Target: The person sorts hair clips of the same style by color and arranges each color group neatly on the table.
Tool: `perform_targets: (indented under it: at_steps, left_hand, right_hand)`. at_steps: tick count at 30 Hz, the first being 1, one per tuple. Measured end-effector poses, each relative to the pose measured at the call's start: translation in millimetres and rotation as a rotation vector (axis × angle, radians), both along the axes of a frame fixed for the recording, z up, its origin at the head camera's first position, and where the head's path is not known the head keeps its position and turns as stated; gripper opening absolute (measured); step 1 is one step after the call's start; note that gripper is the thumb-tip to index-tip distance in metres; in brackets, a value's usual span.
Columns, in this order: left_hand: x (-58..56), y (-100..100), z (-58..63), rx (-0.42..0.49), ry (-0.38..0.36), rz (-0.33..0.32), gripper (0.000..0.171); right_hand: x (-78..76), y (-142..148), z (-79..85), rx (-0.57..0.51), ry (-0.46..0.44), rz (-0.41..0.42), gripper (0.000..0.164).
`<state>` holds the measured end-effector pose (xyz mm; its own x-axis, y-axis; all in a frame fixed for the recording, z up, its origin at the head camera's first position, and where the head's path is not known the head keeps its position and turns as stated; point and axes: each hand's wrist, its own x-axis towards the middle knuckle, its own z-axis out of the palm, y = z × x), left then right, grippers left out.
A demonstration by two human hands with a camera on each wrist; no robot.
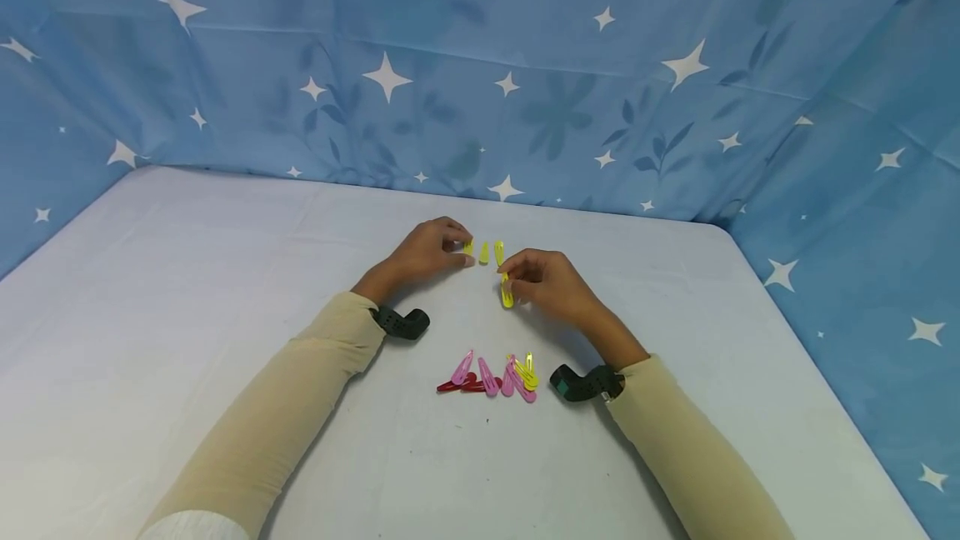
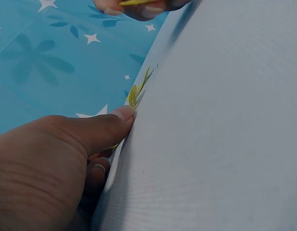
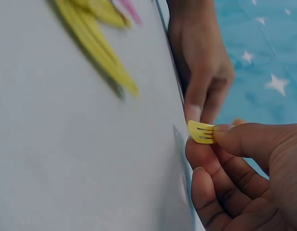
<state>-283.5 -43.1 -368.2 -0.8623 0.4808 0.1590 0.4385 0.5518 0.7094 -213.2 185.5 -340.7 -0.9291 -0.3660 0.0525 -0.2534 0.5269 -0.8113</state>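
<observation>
My right hand point(image 1: 551, 282) pinches a yellow snap hair clip point(image 3: 202, 133) between thumb and fingers, its slotted wide end sticking out. Further left, my left hand point(image 1: 429, 250) has thumb and fingertips around another yellow hair clip point(image 1: 468, 247) lying on the table, mostly covered by the hand in the left wrist view. Two more yellow clips lie in a row to its right: a middle clip point(image 1: 483, 253) and a right-hand clip point(image 1: 498, 252), just beyond the right fingertips.
Nearer me on the white table point(image 1: 360, 440) lies a loose pile of pink clips point(image 1: 487, 377), red clips point(image 1: 453, 386) and yellow clips point(image 1: 528, 373), some overlapping. A blue star-patterned cloth point(image 1: 450, 123) hangs behind the table and along its sides.
</observation>
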Motion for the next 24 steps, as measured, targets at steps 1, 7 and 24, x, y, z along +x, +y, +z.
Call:
perform_targets:
  at_steps: [1, 7, 24]
  left_hand:
    - [0.0, 0, 0.1, 0.001, -0.001, -0.001, 0.041]
    - [-0.7, 0, -0.4, -0.003, 0.001, -0.003, 0.04]
    - [-3.9, -2, -1.4, -0.025, 0.001, -0.003, 0.039]
  right_hand:
    - [-2.9, 2, -0.9, 0.0, -0.008, -0.02, 0.02]
    - [-21.0, 12, -5.7, -0.025, -0.026, -0.108, 0.019]
    - [-49.3, 12, -3.4, -0.025, -0.061, -0.191, 0.02]
